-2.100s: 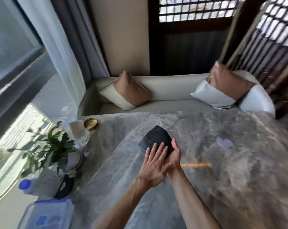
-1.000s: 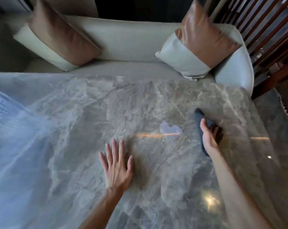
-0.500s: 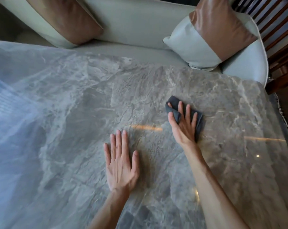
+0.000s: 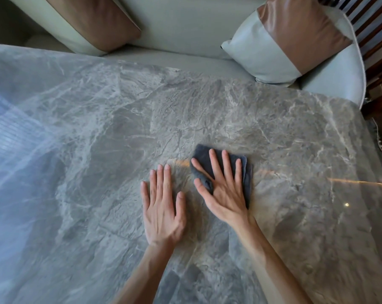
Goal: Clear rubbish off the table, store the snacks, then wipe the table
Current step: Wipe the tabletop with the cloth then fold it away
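Observation:
A folded dark grey cloth [image 4: 247, 172] lies flat on the grey marble table [image 4: 98, 150], a little right of centre. My right hand [image 4: 223, 189] presses down on it with the fingers spread, the thumb over a bunched corner. Just to its left, my left hand [image 4: 161, 207] rests palm down on the bare marble with its fingers together, holding nothing. No rubbish or snacks show on this part of the table.
A pale bench sofa [image 4: 181, 29] runs along the table's far edge, with a brown-and-cream cushion [image 4: 91, 20] at the left and another [image 4: 291, 40] at the right. Dark wooden slats [image 4: 378, 29] stand at the far right. Window glare covers the table's left side.
My right hand has slid the cloth leftward and nearer, from the right part of the table to beside my left hand. The pale patch on the marble no longer shows. The left hand stayed flat.

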